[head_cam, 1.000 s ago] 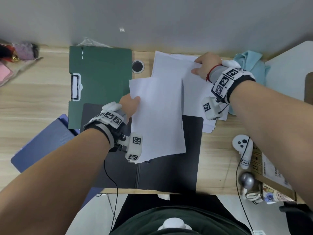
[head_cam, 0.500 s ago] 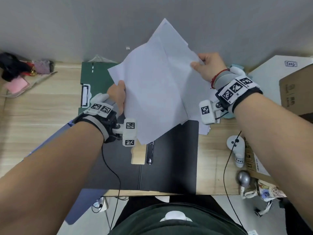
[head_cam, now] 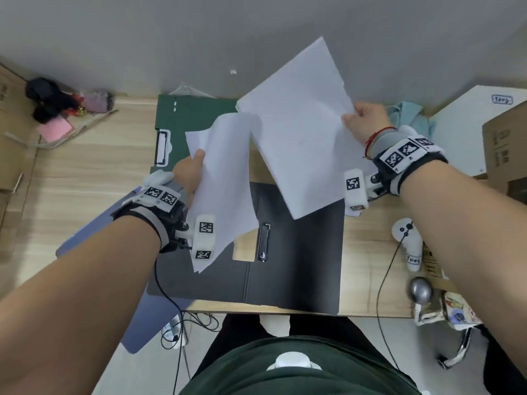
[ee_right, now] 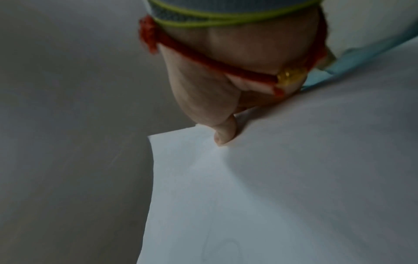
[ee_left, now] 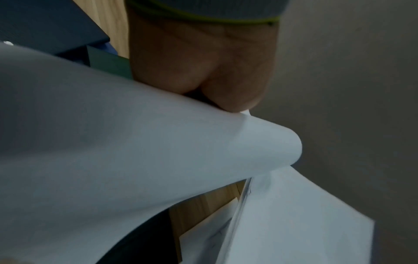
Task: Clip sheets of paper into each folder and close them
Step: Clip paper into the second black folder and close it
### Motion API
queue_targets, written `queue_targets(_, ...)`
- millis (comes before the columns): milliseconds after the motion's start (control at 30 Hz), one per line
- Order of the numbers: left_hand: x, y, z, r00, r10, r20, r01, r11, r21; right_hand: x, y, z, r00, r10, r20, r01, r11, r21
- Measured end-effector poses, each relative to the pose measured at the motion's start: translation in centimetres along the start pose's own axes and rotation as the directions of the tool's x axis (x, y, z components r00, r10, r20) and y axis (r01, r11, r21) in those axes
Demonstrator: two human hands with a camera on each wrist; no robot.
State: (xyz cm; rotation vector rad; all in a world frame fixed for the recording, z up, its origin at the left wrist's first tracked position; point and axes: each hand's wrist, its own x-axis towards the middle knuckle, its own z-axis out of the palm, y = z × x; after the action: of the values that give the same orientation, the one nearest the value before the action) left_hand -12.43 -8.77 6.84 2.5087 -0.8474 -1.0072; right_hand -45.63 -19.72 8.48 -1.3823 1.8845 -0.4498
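Head view: at frame centre the left hand (head_cam: pixel 188 173) pinches a curling bundle of white sheets (head_cam: pixel 225 181) by its left edge, while the right hand (head_cam: pixel 366 121) grips a larger flat stack of paper (head_cam: pixel 299 124) at its right edge, raised toward the upper middle. Below them an open black folder (head_cam: pixel 299 266) with a metal clip (head_cam: pixel 263 242) lies on the wooden desk (head_cam: pixel 85 181); a green folder (head_cam: pixel 194 115) sits above it at upper centre

Left wrist view: the hand (ee_left: pixel 203 62) clamps the bending sheets (ee_left: pixel 113 142) at the upper middle

Right wrist view: the thumb (ee_right: pixel 224 132) presses onto the stack (ee_right: pixel 282 187) near its upper corner, the grip closed on the paper
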Motion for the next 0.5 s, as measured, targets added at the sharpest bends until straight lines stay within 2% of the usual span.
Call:
queue_targets(33, 0.0, 0.1, 0.0, 1.0, 0.016, 0.026, -0.015, 0.999, -0.03, -0.5, 0.1, 0.4, 1.0, 0.015, 0.013, -0.015, 0.999, 0.04)
queue_targets(100, 0.4, 0.0, 0.0, 0.975, 0.054, 0.218, -0.015, 0.984, -0.178, -1.6, 0.6, 1.4, 1.0, 0.02, 0.024, -0.022, 0.998, 0.066)
queue_targets(167, 0.4, 0.3, -0.5, 0.909, 0.089, 0.407, 0.068, 0.932, -0.355, -2.7, 1.7, 2.1, 0.999, 0.038, 0.0, -0.038, 0.998, 0.048)
queue_targets(233, 0.4, 0.9, -0.7, 0.839, 0.088, 0.537, 0.181, 0.885, -0.428, -3.4, 3.1, 2.7, 0.995, 0.098, -0.034, -0.097, 0.994, 0.047)
queue_targets(267, 0.4, 1.1, -0.8, 0.808, 0.097, 0.582, 0.209, 0.875, -0.436, -4.0, 3.5, 2.8, 0.991, 0.13, -0.035, -0.128, 0.99, 0.053)
queue_targets(300, -0.1, 1.7, -0.8, 0.797, 0.112, 0.593, 0.216, 0.864, -0.454, -4.4, 4.0, 3.0, 0.987, 0.16, -0.025, -0.158, 0.985, 0.068)
queue_targets(367, -1.2, 2.7, -0.3, 0.805, 0.132, 0.578, 0.228, 0.831, -0.507, -5.4, 4.3, 3.1, 0.981, 0.189, 0.033, -0.191, 0.976, 0.106)
queue_targets(400, -1.6, 3.2, 0.2, 0.833, 0.138, 0.535, 0.184, 0.844, -0.504, -5.9, 4.4, 3.4, 0.979, 0.184, 0.083, -0.194, 0.972, 0.136)
queue_targets(467, -2.3, 3.6, 1.8, 0.943, 0.093, 0.319, 0.034, 0.928, -0.37, -7.0, 4.3, 3.8, 0.972, 0.151, 0.182, -0.186, 0.964, 0.193)
queue_targets(500, -2.8, 3.7, 2.8, 0.975, 0.088, 0.204, -0.032, 0.964, -0.265, -7.6, 4.4, 4.0, 0.962, 0.152, 0.226, -0.208, 0.946, 0.248)
